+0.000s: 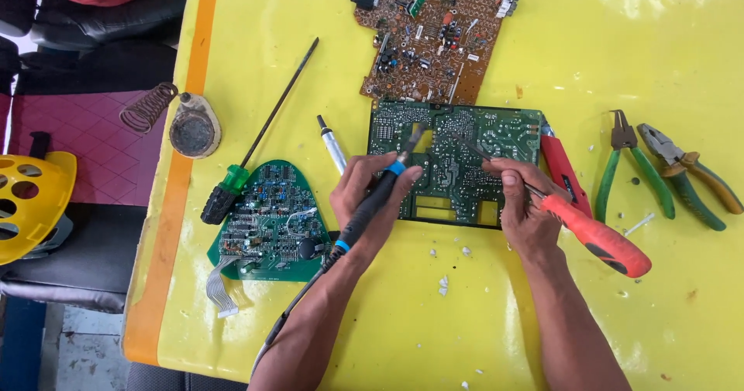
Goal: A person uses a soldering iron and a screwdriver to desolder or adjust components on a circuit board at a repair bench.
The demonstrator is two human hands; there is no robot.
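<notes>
Left hand (370, 197) grips one soldering iron (380, 197); right hand (521, 205) grips one screwdriver (597, 236); three boards.

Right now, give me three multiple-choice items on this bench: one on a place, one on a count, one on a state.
1. Where does the brown circuit board lie relative to the green rectangular board?
A. beyond it
B. left of it
C. under it

2. How many pliers lie at the right of the yellow table?
A. one
B. two
C. four

3. What does the left hand hold?
A. nothing
B. the green-handled screwdriver
C. a soldering iron

Key: 1 A, it sits farther up the table; 2 B, two green-handled pairs lie side by side; 3 C, its fingers wrap the black iron, tip on the green board.
</notes>
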